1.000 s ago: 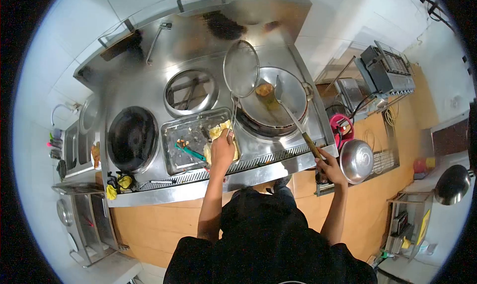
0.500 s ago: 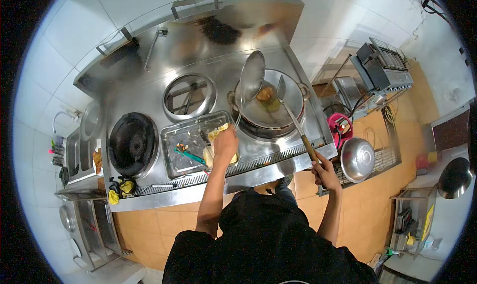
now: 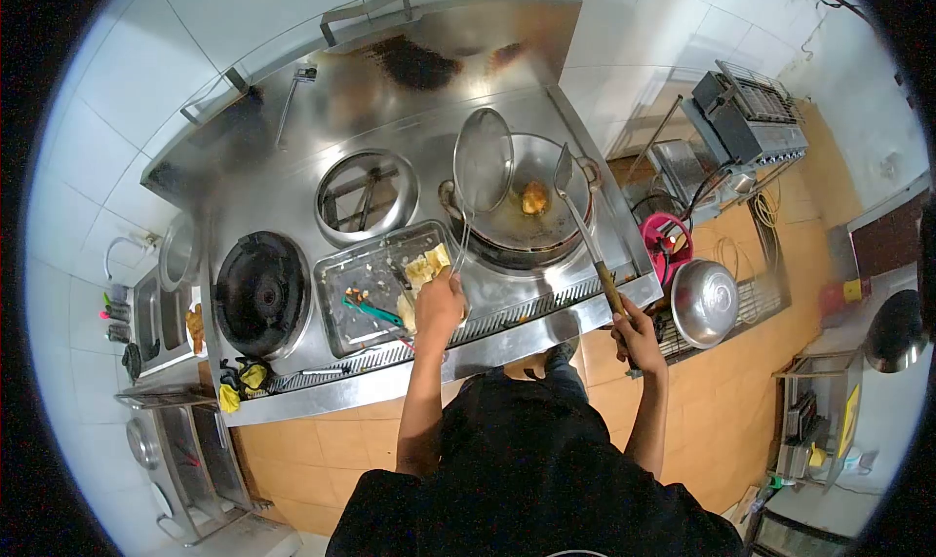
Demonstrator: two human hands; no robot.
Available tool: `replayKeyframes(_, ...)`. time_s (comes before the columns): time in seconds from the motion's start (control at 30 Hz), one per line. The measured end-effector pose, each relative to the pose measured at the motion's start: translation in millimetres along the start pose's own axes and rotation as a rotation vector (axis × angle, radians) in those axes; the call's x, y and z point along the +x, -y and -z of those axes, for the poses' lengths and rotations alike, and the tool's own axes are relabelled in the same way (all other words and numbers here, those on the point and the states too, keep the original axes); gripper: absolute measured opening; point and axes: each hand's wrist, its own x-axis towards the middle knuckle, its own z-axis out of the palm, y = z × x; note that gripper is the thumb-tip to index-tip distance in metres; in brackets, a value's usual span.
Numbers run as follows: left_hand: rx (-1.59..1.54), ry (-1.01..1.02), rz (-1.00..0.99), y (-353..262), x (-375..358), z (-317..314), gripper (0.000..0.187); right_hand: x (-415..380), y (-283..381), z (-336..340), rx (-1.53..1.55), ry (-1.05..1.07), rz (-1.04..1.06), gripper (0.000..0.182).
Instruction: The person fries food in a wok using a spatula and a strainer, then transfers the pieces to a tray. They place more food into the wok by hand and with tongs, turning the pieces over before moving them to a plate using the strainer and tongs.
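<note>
We see two open burners [image 3: 261, 292] left of one tray [image 3: 375, 286], where our left hand [image 3: 439, 304] grips one strainer [image 3: 483, 159] handle with a yellow cloth [image 3: 425, 269]. One wok [image 3: 531, 201] holds one fried piece [image 3: 533, 198]; our right hand [image 3: 636, 333] is closed around one spatula [image 3: 585, 228] above it.

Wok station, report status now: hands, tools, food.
Left hand grips skimmer handle, mesh raised over wok. Right hand holds spatula, blade above the rim. One fried piece in wok. Nothing blocking.
</note>
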Motion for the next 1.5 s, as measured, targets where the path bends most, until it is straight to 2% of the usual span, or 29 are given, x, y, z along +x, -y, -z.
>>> replayKeyframes(0.23, -0.022, -0.052, -0.022, 3, -2, 6, 0.025, 3, -2, -10, 0.03, 0.018, -0.01, 0.053)
replayKeyframes(0.3, -0.008, 0.045, 0.058, 2, -4, 10, 0.033, 3, -2, -13, 0.024, 0.025, -0.015, 0.053)
replayKeyframes(0.4, -0.032, -0.044, -0.007, 7, -6, 2, 0.025, 5, -3, -17, -0.008, 0.03, 0.008, 0.053)
replayKeyframes(0.83, -0.038, -0.007, 0.013, 7, -8, 3, 0.025, 7, -4, -24, -0.053, 0.011, 0.005, 0.053)
replayKeyframes(1.07, -0.067, 0.011, -0.024, 5, -8, 0, 0.023, 7, -16, -24, -0.046, -0.019, 0.003, 0.052)
replayKeyframes(1.23, -0.155, 0.009, -0.068, 13, -7, -21, 0.022, -4, -19, -49, 0.03, 0.001, 0.036, 0.052)
replayKeyframes(1.3, -0.185, -0.061, -0.127, 19, -7, -34, 0.021, -14, -19, -63, 0.038, -0.019, 0.082, 0.052)
replayKeyframes(1.33, -0.169, -0.022, -0.151, 17, -7, -39, 0.021, -30, -5, -74, 0.0, -0.018, 0.007, 0.053)
replayKeyframes(1.4, -0.218, -0.089, -0.15, 13, -7, -42, 0.022, -29, -30, -81, -0.06, -0.038, 0.072, 0.054)
replayKeyframes(1.5, -0.201, -0.045, -0.189, 9, -6, -39, 0.022, -43, -30, -89, 0.059, 0.005, 0.11, 0.056)
